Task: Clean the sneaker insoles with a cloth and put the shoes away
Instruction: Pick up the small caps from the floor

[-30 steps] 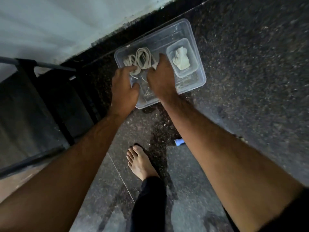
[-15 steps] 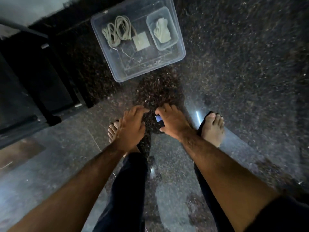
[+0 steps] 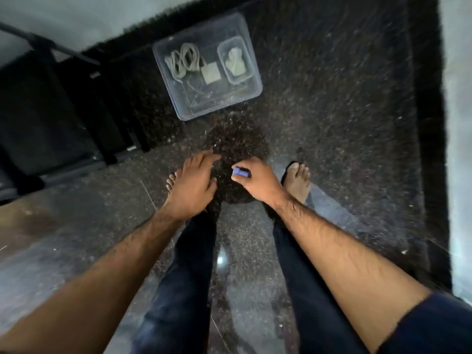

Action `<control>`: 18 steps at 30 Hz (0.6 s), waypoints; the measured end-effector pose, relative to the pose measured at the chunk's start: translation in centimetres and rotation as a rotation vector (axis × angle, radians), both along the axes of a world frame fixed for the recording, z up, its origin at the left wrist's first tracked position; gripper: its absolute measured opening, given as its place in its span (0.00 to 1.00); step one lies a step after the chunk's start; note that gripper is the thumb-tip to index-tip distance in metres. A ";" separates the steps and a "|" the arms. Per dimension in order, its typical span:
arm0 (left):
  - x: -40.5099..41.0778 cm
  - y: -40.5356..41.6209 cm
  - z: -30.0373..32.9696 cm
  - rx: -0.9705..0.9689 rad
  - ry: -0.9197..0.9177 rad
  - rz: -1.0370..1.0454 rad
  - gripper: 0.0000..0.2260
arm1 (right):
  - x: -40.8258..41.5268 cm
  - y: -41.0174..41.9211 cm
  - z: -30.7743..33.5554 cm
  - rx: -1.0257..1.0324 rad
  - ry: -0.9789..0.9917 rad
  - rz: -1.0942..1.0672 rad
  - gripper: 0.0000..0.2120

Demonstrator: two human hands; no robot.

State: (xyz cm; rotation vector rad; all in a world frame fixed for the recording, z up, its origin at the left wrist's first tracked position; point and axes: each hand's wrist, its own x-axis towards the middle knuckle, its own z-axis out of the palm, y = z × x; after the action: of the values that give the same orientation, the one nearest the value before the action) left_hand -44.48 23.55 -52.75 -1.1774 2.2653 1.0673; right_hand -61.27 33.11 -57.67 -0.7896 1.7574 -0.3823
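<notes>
The person stands barefoot on a dark speckled stone floor [image 3: 332,123], looking down at both outstretched arms. The left hand [image 3: 192,185] hangs over the left foot [image 3: 170,180] with its fingers loosely spread and holding nothing. The right hand [image 3: 258,181] has its fingers curled around a small blue object [image 3: 240,172] — it is pinched between thumb and fingers, and only its end pokes out, too small to tell what it is. The right foot [image 3: 297,181] stands just beside that hand, on what looks like a dark sandal. Dark trousers [image 3: 178,290] cover both legs below the arms. Farther ahead on the floor, well apart from the hands, sits a clear plastic box [image 3: 194,111]. Inside it lie a pale coiled lace [image 3: 184,60] on the left side, a small pale square pad [image 3: 210,74] near the middle, and a smaller clear tub [image 3: 249,70] on the right holding a crumpled white cloth [image 3: 235,63]. No sneakers or insoles show in this view — the cloth in the tub is the only cleaning thing visible. To the left stands a dark metal frame [image 3: 46,44] with black bars, next to a pale wall [image 3: 76,16]. Another pale wall runs along the right edge.
</notes>
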 end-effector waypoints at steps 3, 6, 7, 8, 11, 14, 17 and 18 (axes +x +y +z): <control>-0.5 -0.5 8.3 0.006 0.005 -0.003 0.25 | -1.8 -0.5 9.2 0.019 -0.033 0.032 0.13; -1.0 -1.3 17.6 0.004 0.030 0.039 0.26 | -3.1 -1.7 19.6 -0.014 -0.040 -0.005 0.13; -1.1 -1.5 20.8 0.005 0.038 0.061 0.25 | -3.4 -2.1 22.9 -0.041 -0.051 -0.031 0.11; -1.0 -1.6 24.1 0.003 0.041 0.080 0.25 | -3.5 -2.5 26.4 -0.071 -0.060 -0.039 0.09; 0.0 -1.4 32.7 -0.042 0.055 0.124 0.26 | -3.7 -3.9 35.9 -0.195 -0.050 0.059 0.06; 1.4 -0.5 40.1 -0.080 0.049 0.240 0.24 | -3.5 -5.7 44.1 -0.298 -0.038 0.246 0.06; 3.0 1.1 46.3 -0.113 0.046 0.405 0.23 | -2.9 -7.7 50.7 -0.393 -0.068 0.434 0.07; 3.6 1.7 48.0 -0.132 0.054 0.450 0.23 | -2.5 -8.4 52.5 -0.410 -0.078 0.495 0.08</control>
State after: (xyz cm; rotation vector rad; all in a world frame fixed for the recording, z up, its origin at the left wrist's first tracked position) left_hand -40.88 25.28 -4.75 -1.7925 2.1913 1.1247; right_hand -63.78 24.70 -5.15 -1.4426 1.3628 -0.4329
